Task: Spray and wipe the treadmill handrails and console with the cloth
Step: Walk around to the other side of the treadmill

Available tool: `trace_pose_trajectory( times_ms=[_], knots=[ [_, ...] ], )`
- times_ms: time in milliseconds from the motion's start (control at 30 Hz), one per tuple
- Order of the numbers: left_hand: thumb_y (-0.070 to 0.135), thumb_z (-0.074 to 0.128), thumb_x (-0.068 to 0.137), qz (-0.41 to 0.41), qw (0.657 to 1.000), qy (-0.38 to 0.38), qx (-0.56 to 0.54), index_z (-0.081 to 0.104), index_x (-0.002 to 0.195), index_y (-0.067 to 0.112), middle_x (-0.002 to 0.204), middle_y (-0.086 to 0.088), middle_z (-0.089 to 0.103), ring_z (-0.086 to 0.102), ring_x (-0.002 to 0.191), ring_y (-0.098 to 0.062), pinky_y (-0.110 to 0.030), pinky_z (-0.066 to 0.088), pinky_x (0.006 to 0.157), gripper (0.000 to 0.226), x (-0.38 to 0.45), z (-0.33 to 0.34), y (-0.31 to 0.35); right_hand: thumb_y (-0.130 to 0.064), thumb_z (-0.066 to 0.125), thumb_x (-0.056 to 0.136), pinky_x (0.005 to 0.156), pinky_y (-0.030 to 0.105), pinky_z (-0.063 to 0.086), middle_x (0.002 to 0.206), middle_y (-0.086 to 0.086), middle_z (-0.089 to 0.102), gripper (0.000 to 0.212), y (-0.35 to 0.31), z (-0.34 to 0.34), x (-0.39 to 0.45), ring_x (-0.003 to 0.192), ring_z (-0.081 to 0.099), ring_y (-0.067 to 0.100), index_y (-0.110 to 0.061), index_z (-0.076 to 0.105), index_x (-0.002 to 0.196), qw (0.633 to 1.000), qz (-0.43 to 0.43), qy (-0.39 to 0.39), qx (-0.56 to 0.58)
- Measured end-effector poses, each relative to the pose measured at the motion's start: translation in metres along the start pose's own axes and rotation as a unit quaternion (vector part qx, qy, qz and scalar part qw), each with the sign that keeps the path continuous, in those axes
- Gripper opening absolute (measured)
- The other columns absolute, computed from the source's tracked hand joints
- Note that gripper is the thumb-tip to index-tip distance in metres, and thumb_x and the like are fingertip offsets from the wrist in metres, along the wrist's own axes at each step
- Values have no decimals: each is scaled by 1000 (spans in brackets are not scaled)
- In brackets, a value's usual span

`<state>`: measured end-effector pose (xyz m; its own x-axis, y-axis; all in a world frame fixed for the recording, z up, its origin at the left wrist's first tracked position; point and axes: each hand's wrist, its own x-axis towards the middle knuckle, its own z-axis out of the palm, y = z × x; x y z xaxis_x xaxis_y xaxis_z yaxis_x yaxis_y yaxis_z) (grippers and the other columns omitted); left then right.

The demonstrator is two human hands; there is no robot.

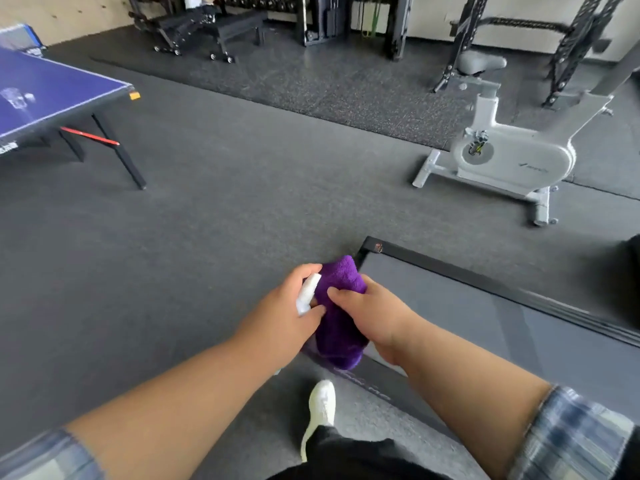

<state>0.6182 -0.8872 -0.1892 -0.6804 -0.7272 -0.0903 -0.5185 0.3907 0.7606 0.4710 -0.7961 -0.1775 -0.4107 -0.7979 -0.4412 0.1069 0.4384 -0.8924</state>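
Note:
A folded purple cloth (341, 327) hangs between both hands at the centre of the view. My right hand (372, 313) grips it from the right, thumb on top. My left hand (287, 313) holds the white head of a spray bottle (308, 293), its fingers curled round it and touching the cloth. The rest of the bottle is hidden under the hand. The treadmill deck (485, 327), grey belt with black side rails, lies on the floor to the lower right. Its handrails and console are out of view.
A white exercise bike (512, 157) stands at the right. A blue table-tennis table (52, 95) is at the left. Benches and racks (214, 26) line the back wall. My white shoe (320, 410) stands on the dark rubber floor beside the treadmill.

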Motion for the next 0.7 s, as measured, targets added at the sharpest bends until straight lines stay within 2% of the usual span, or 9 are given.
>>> trace_pose_trajectory(
  times_ms=[67,133,200,300,367,467,567,633,700],
  knots=[
    [36,65,89,7,999,4,36,33,122,65,98,26,63,61,83,1,-32,51,73,55,52,-20,-7,-40,59,95,85,32,53,99,-8,72,32,-20,-9,44,91,69,17,-36,57,126,982,-54,49,-174],
    [40,64,89,12,997,9,78,29,122,69,98,30,61,59,70,1,-29,47,57,56,103,-44,-14,-46,54,93,72,33,56,91,-9,74,34,-42,-20,90,78,73,19,-49,49,126,973,-70,28,-220],
    [43,64,90,18,993,1,121,26,124,70,100,34,59,59,64,2,-23,43,47,59,152,-71,-21,-41,52,95,77,37,58,99,-6,75,45,-67,-29,142,83,72,21,-49,41,138,950,-84,29,-300],
    [43,68,89,13,987,-20,159,21,125,69,97,31,60,58,81,10,-22,48,66,65,216,-109,-34,-21,46,97,82,38,55,113,4,70,69,-104,-39,216,94,68,27,-28,17,158,890,-80,38,-447],
    [43,70,89,1,985,-25,172,19,125,70,103,27,59,57,88,11,-23,46,73,68,256,-129,-48,-17,45,97,81,35,53,116,6,69,74,-126,-42,262,98,68,27,-19,7,160,877,-50,24,-477],
    [41,67,91,-6,981,-28,190,16,126,69,111,23,59,54,87,14,-27,44,74,68,316,-145,-75,-23,48,96,75,31,52,115,2,69,67,-149,-47,319,98,68,26,-17,20,157,888,-23,30,-459],
    [36,62,95,-4,975,-66,213,22,138,58,128,14,58,59,99,-1,-31,48,81,62,385,-150,-99,-26,50,93,61,31,51,79,-15,67,33,-168,-54,374,88,71,27,-35,55,124,906,-3,32,-421],
    [31,60,97,11,966,-95,242,25,145,49,135,7,57,61,111,-9,-35,50,90,63,438,-153,-112,-26,46,86,53,25,48,69,-13,70,34,-181,-58,408,67,69,25,-50,67,97,934,25,-12,-356],
    [28,59,97,31,959,-110,258,26,149,43,137,4,57,60,114,-12,-37,50,93,63,497,-158,-123,-36,45,74,50,28,47,79,-2,76,39,-192,-60,442,47,54,25,-44,74,98,961,71,-49,-263]
  ],
)
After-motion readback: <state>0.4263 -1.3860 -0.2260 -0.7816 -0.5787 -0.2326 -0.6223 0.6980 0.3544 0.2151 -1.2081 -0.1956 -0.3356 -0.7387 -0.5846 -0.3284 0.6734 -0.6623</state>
